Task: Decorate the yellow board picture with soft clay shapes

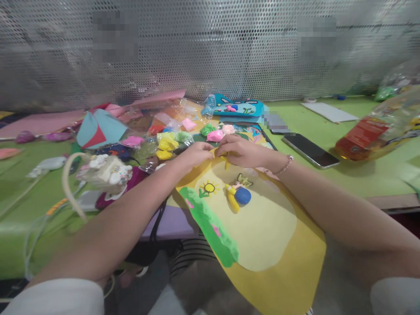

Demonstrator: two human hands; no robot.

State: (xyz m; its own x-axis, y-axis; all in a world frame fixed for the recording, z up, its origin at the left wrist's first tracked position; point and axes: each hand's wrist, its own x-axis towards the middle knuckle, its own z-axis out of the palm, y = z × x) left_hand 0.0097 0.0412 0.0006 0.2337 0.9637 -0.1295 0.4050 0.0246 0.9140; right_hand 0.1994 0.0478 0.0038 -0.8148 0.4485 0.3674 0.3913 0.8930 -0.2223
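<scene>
My left hand (196,154) and my right hand (240,151) meet at the far edge of a yellow card (278,271), both pinched on a small piece of yellow clay (226,162). The card reaches from the table edge down towards my lap. On it sit a pale yellow oval, a green clay strip (210,223), a clay sun (208,188) and a snail with a blue shell (242,195). A bracelet is on my right wrist.
Bagged clay lumps in several colours (170,142) lie just beyond my hands on the green table (361,175). A phone (310,151) lies to the right, a snack bag (377,131) further right. A toy figure (106,173) and cables are at left. A perforated metal screen stands behind.
</scene>
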